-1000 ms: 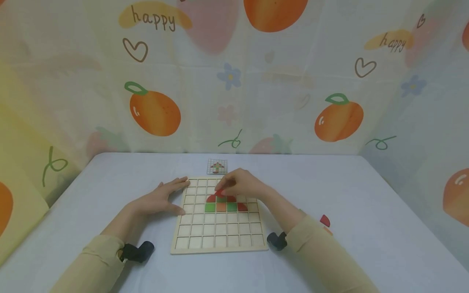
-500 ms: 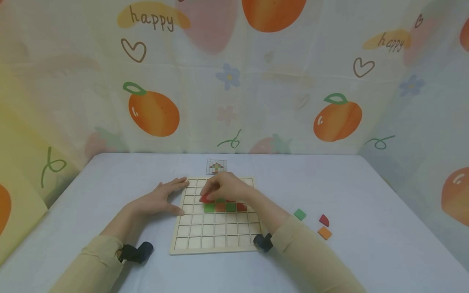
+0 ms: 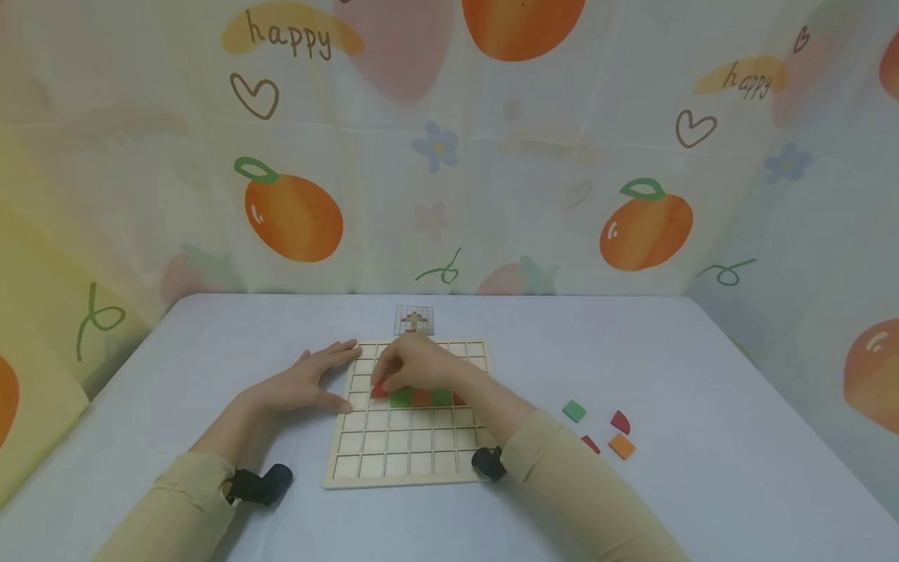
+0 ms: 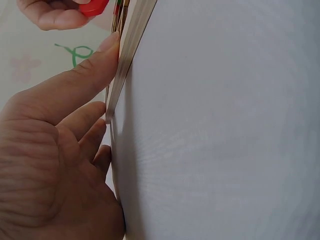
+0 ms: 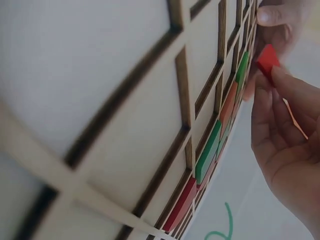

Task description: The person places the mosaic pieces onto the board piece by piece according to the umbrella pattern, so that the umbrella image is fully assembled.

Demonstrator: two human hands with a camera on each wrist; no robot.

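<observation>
A wooden grid board [image 3: 393, 442] lies on the white table. My right hand [image 3: 418, 362] pinches a red quarter-circle tile [image 3: 379, 389] between thumb and fingertips, low over the board at the left end of a tile row. In the right wrist view that red tile [image 5: 268, 62] is tilted and raised off the grid. The row holds a green tile [image 3: 400, 399], an orange tile [image 3: 421, 399], another green tile [image 3: 441, 397] and a red one, partly hidden by my wrist. With fingers spread, my left hand [image 3: 298, 384] rests against the board's left edge; its thumb [image 4: 107, 45] touches the rim.
Behind the board lies a small pattern card [image 3: 414, 320]. Right of my right forearm are a loose green square [image 3: 574, 410], an orange square [image 3: 621, 446], a red quarter-circle [image 3: 620, 422] and another red piece [image 3: 591, 445] partly covered by the sleeve.
My right hand has carried the red tile left and toward me, from above the upper tiles to the row's left end. Its sleeve has uncovered loose pieces. The left hand stays put.
</observation>
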